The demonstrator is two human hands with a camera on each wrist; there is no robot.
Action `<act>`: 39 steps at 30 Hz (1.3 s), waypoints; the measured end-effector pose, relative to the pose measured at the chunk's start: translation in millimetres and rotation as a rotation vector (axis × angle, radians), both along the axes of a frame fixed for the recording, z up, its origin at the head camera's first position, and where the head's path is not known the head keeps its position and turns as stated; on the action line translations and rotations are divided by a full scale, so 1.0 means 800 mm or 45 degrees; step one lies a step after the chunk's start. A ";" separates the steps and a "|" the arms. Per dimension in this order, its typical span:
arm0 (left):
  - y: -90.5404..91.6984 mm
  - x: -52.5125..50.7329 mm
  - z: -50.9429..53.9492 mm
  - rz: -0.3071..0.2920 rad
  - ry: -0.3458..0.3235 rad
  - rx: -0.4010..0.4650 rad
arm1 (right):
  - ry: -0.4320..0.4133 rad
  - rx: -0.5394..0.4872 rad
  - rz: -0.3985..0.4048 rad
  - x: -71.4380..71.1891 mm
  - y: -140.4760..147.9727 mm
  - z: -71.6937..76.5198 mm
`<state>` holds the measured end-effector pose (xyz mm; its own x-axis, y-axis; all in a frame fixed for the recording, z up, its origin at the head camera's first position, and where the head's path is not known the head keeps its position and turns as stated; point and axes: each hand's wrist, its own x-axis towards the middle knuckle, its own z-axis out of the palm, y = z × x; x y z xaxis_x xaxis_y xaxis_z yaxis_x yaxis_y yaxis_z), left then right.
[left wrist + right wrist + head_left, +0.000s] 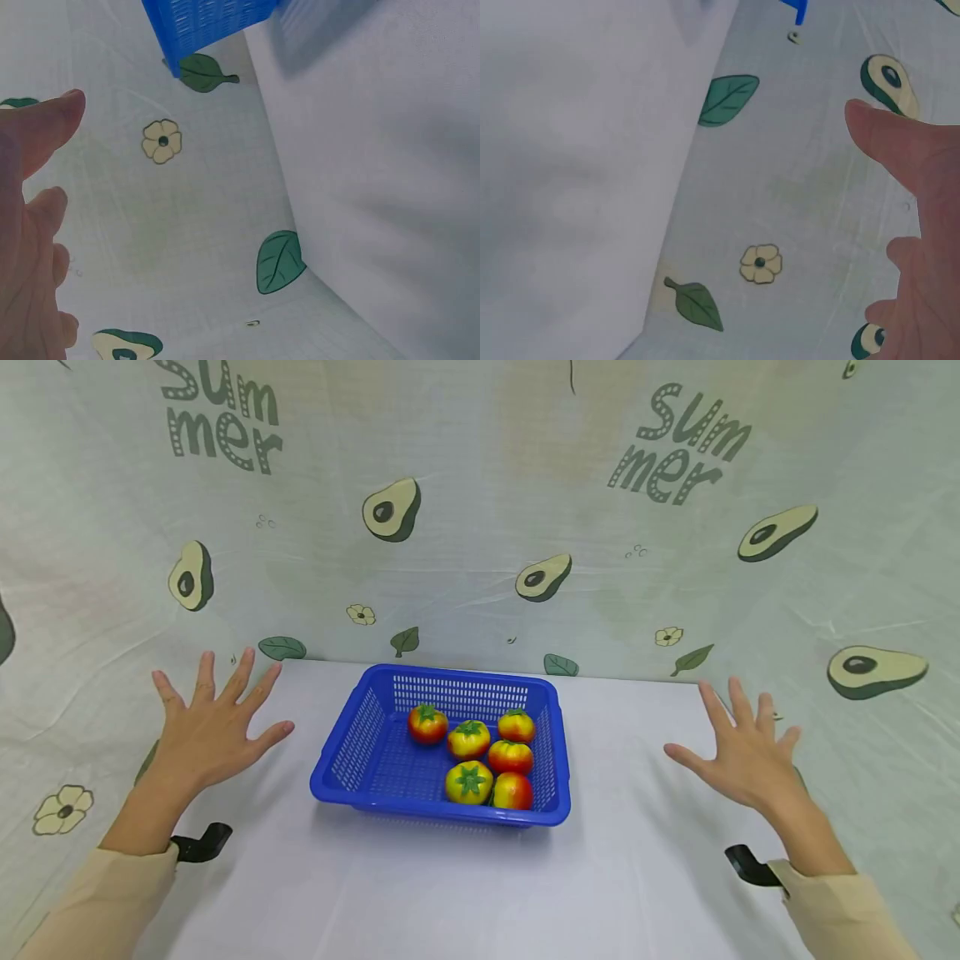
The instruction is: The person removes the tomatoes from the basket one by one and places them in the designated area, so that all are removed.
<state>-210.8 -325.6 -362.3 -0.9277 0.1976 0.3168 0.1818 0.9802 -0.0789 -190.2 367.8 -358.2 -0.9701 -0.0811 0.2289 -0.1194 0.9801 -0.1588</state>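
Note:
A blue plastic basket stands on the white table, with several red and yellow toy fruits with green tops, such as one, mostly in its middle and right part. To the left of it the left hand is held with fingers spread, touching nothing. The right hand hangs to the right of the basket, also spread and holding nothing. The left wrist view shows the left hand and a corner of the basket; the right wrist view shows the right hand.
The white table reaches back to a pale cloth printed with avocados, leaves and lettering, which hangs behind and along both sides. A black strap end sticks out at the left wrist, another at the right.

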 end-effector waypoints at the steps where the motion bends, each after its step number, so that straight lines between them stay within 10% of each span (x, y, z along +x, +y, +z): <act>1: 0.001 0.000 0.001 -0.002 0.000 -0.001 | 0.001 0.001 0.000 -0.001 -0.002 0.001; 39: 0.030 -0.011 -0.001 -0.120 -0.047 0.040 | 0.051 -0.010 0.098 -0.041 -0.089 0.039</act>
<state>-219.6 -301.9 -362.8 -0.9166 0.2753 0.2898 0.2758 0.9604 -0.0401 -223.0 296.7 -327.2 -0.9510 -0.1535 0.2684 -0.2011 0.9664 -0.1602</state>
